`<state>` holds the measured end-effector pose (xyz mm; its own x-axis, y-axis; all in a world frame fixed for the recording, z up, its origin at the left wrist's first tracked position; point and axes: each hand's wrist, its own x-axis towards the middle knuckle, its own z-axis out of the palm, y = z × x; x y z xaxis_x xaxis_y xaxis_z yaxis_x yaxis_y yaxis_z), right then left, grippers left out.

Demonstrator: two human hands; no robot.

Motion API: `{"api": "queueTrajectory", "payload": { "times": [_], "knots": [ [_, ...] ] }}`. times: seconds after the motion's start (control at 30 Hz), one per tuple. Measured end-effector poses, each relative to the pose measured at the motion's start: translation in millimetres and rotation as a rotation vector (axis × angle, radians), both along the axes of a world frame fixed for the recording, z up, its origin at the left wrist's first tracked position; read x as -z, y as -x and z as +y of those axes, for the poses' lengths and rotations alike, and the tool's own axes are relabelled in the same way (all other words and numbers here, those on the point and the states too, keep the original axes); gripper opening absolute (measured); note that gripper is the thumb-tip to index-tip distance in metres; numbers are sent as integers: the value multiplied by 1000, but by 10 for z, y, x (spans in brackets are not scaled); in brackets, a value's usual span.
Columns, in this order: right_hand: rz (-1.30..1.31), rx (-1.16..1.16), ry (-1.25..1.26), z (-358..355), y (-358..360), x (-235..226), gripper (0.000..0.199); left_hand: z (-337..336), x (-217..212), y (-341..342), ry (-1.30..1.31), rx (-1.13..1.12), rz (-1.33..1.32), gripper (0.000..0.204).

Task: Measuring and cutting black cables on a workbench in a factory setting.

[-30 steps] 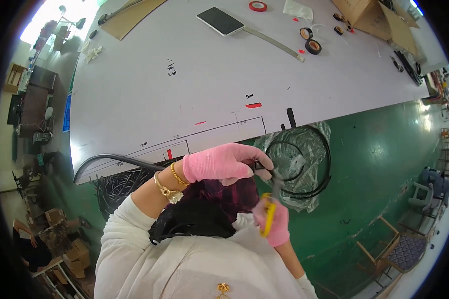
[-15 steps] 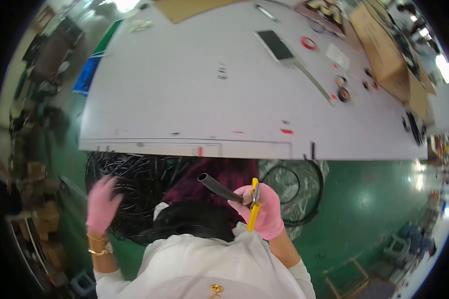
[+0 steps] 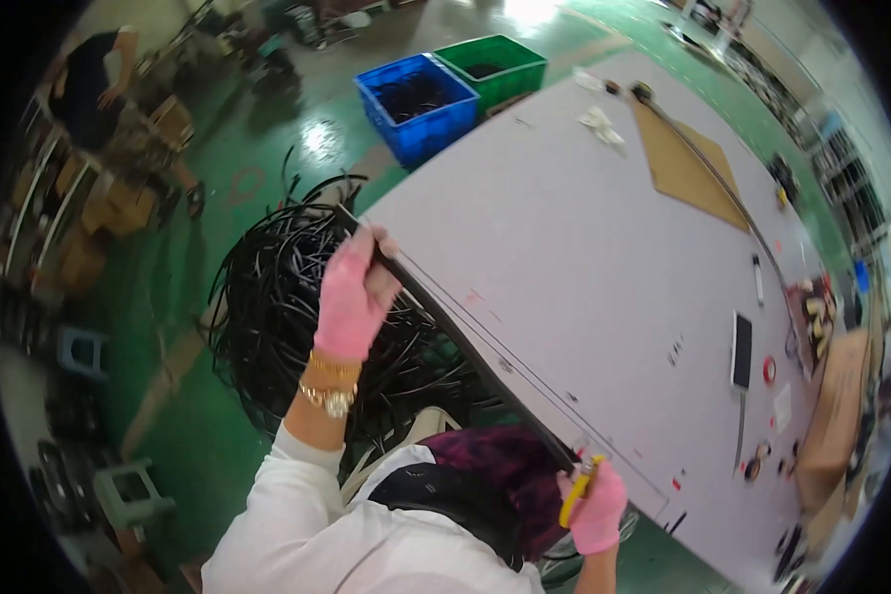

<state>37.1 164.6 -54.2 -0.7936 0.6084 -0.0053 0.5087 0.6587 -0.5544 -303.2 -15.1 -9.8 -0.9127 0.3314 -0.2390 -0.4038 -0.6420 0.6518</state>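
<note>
Left of centre: left hand (image 3: 351, 305), fingers bent over black tube (image 3: 470, 358), can't tell if gripping. Tube runs along table (image 3: 564, 218) edge to lower right of centre; right hand (image 3: 599, 510) grips yellow-handled cutters (image 3: 577, 498) there. Black handwriting (image 3: 675, 349), right of centre: unreadable.

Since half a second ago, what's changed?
Left hand, empty and away from the tube then, is now at the black tube, which runs along the table edge. View swung left. Unchanged: right hand holds the yellow-handled cutter.
</note>
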Motion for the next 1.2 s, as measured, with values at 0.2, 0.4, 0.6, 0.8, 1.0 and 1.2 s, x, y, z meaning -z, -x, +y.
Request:
{"api": "queueTrajectory", "payload": {
  "times": [0.2,0.4,0.6,0.8,1.0,1.2],
  "knots": [
    [64,-96,-58,394,346,14,38,-194,895,639,772,-303,431,44],
    [-168,-179,-56,672,194,57,31,52,1075,706,1520,-164,1279,25],
    [-489,56,-4,675,556,-428,34,27,1017,895,1520,-20,1348,28],
    [-426,64,-35,643,815,-477,35,100,1075,975,1481,-90,1331,35],
    [-468,177,281,529,863,-371,49,54,1054,1095,1406,-10,1370,40],
    [-300,43,382,743,1149,13,29,45,1013,1135,1361,137,1371,49]
  ]
}}
